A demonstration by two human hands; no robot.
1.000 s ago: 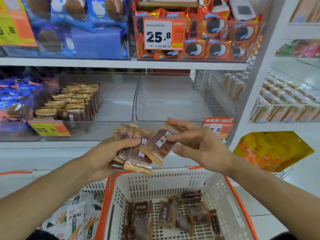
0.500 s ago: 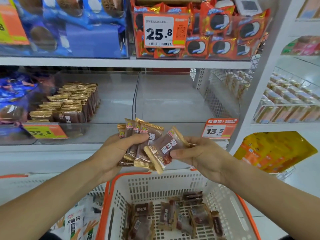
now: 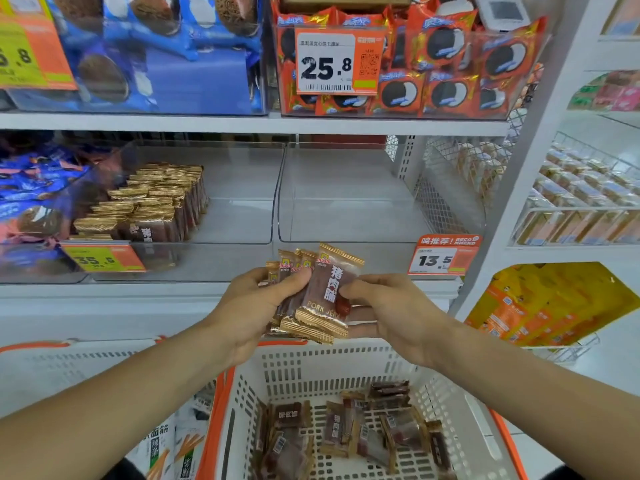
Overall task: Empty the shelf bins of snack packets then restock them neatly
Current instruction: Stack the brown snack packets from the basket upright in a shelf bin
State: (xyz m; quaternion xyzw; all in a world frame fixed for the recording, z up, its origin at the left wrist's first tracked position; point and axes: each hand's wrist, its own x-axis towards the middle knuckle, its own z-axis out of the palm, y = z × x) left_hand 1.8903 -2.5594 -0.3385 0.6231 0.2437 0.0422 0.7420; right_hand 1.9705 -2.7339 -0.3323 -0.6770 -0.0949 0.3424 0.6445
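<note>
Now squared onto the left hand's four-odd gripped packets, one jerky packet stays pinched by right hand.

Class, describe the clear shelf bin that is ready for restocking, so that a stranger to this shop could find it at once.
Start at the white shelf under the orange cookie packets, and look at the row of clear bins below it. The empty bin is the right-hand one, above the 13.5 price tag. Unlike the bin to its left, which holds rows of gold-edged packets, it holds nothing.
</note>
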